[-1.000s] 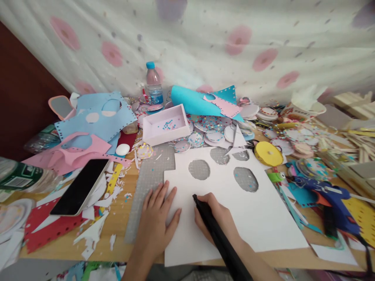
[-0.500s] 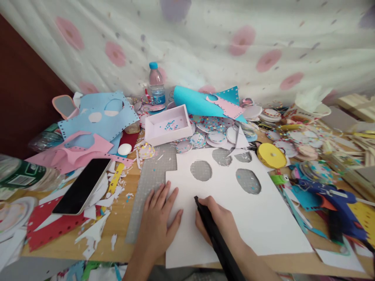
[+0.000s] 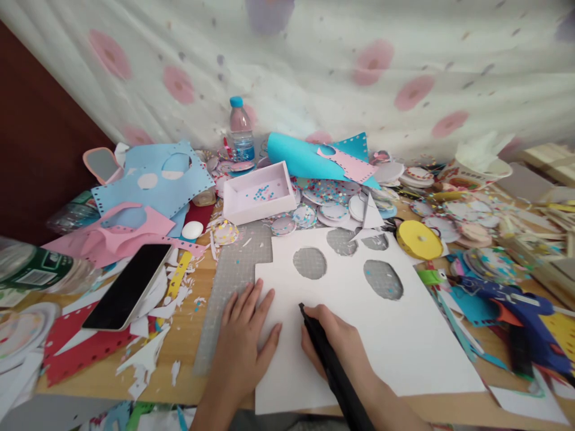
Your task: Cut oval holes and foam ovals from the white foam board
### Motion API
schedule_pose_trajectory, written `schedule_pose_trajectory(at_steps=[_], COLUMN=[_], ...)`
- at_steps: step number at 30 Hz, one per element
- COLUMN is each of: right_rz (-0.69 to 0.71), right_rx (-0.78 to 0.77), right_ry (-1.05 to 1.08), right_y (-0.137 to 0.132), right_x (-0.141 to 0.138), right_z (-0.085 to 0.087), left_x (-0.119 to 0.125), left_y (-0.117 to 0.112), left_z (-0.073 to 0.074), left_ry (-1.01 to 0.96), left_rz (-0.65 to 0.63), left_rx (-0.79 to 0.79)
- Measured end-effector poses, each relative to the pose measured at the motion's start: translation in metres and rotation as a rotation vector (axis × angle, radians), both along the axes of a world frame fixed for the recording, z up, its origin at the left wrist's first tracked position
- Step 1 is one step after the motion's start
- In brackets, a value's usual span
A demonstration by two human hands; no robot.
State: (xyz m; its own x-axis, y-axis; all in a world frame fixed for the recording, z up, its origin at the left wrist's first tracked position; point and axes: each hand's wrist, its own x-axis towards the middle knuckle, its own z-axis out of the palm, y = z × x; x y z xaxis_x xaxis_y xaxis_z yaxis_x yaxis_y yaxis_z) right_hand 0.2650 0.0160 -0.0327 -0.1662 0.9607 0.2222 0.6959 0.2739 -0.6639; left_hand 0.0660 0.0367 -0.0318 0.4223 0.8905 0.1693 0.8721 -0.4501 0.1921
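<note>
My left hand point(image 3: 242, 341) lies flat with its fingers spread over the left edge of a large white sheet of paper point(image 3: 417, 353). In my right hand point(image 3: 344, 341), closed around it, is a long black knife-like tool point(image 3: 330, 365). Its narrow tip points away from me at the middle of the sheet; I cannot make out a blade or whether the tip touches. Several rounded holes pierce the sheet's upper part, showing the grey cutting mat point(image 3: 218, 299) beneath. The mat also sticks out to the left of the paper.
A white box point(image 3: 245, 212) with small dots stands behind the sheet, before a bottle point(image 3: 241, 134) and decorated discs. Left lie a phone point(image 3: 130, 287), paper scraps and a red sheet point(image 3: 67, 365). Right are a yellow round case point(image 3: 420, 239) and a blue glue gun point(image 3: 516, 299).
The whole view has shifted very slightly. Both hands, the black tool and the sheet keep nearly the same places relative to one another.
</note>
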Motion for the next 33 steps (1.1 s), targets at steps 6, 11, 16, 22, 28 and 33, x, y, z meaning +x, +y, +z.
schedule_pose_trajectory(at_steps=[6,11,16,22,28,33], right_rz=[0.021,0.057,0.110,0.184,0.207,0.233], right_rx=[0.027,-0.002,-0.039,-0.011,0.016,0.063], right_ry=[0.039,0.056,0.069,0.021,0.018,0.041], right_y=[0.001,0.002,0.000,-0.002,-0.003,-0.009], right_x=[0.000,0.000,0.001,0.006,0.009,0.013], right_z=[0.002,0.002,0.009,0.010,0.007,0.005], left_x=[0.000,-0.001,-0.001,-0.001,-0.001,-0.001], left_y=[-0.002,-0.003,-0.002,-0.001,-0.001,-0.001], left_z=[0.000,-0.001,-0.002,-0.001,0.001,0.002], left_ry=[0.010,0.011,0.009,0.014,0.018,0.013], left_rz=[-0.005,-0.003,-0.001,-0.002,-0.001,-0.001], left_rx=[0.015,0.024,0.023,0.013,0.006,0.004])
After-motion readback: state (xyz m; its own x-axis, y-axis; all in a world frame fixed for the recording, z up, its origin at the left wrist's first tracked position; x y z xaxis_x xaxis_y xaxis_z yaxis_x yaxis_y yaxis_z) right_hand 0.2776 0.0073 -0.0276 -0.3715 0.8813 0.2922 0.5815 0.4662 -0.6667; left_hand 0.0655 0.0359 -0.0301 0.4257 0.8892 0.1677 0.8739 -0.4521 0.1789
